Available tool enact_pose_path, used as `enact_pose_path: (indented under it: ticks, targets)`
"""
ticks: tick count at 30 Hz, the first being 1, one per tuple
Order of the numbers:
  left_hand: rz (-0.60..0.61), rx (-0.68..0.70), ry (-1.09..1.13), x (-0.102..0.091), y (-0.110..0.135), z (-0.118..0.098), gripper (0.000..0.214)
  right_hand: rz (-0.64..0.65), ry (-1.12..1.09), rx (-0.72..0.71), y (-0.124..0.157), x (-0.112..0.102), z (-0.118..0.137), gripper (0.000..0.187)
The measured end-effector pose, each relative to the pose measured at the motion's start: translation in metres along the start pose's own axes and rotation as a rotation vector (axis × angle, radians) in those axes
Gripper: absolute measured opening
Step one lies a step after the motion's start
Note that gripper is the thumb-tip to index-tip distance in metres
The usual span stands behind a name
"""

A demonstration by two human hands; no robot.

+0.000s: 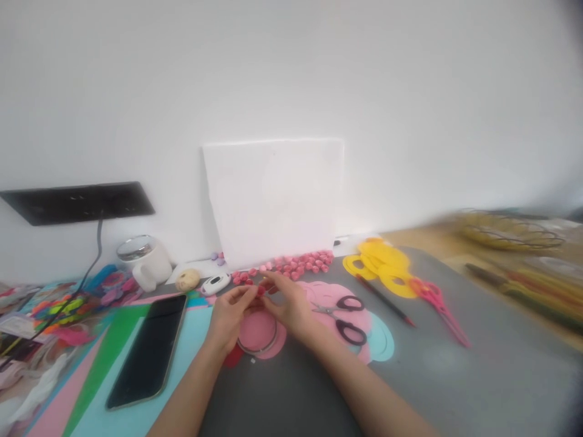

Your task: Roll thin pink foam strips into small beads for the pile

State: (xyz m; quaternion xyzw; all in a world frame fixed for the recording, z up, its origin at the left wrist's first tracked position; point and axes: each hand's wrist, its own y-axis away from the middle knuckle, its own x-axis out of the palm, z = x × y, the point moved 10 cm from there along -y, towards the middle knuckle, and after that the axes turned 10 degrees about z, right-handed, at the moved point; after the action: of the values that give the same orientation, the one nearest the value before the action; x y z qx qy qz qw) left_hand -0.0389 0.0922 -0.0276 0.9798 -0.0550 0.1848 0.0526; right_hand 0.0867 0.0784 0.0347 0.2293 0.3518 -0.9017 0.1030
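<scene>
My left hand (pixel 229 312) and my right hand (pixel 289 301) meet at the fingertips, both pinched round a small red rolled piece (pixel 261 291). Its exact kind is too blurred to tell. Just below them lie a pink paper round (pixel 257 332) and a thin ring (pixel 268 349) around its edge. A bit of red paper (pixel 233 357) shows by my left wrist. Behind the hands, small pink and red rosettes (pixel 298 265) are heaped in a row. Dark-handled scissors (pixel 339 315) rest on pink paper shapes (pixel 319 294), right of my right hand.
A phone (pixel 150 352) lies on coloured sheets (pixel 91 364) at left, near a white mug (pixel 148 264). A white board (pixel 277 200) leans on the wall. Yellow paper cutouts (pixel 382 261), a pencil (pixel 385 300), pink scissors (pixel 439 306) and blue paper (pixel 381 340) lie at right.
</scene>
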Motion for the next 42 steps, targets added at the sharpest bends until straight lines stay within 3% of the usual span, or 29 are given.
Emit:
enact_pose_path:
  ticks: [8,12,17,20,23,26,33,42]
  targets:
    - [0.032,0.018,-0.035,0.003,-0.001,-0.003,0.032,-0.089,-0.129,0.019,-0.002,-0.008,-0.004,0.040]
    - [-0.053,0.057,-0.105,-0.007,0.000,-0.008,0.038,-0.138,-0.101,0.074,-0.005,-0.024,-0.013,0.036]
    - [-0.118,0.108,-0.304,-0.015,0.001,-0.014,0.035,-0.292,0.051,0.419,0.006,-0.080,-0.066,0.029]
    - [-0.102,0.123,-0.412,-0.012,0.000,-0.016,0.031,-0.162,0.294,0.633,0.013,-0.094,-0.093,0.014]
    - [-0.082,0.151,-0.447,-0.007,0.000,-0.020,0.025,-0.042,0.475,0.775,0.021,-0.094,-0.110,0.008]
    - [-0.083,0.171,-0.458,-0.005,0.001,-0.024,0.018,-0.013,0.512,0.821,0.024,-0.086,-0.117,0.006]
    - [-0.066,0.205,-0.543,-0.001,0.003,-0.027,0.012,0.042,0.572,0.827,0.018,-0.075,-0.115,0.007]
    - [-0.058,0.202,-0.724,0.001,0.001,-0.025,0.012,0.064,0.635,0.781,0.018,-0.078,-0.105,0.006]
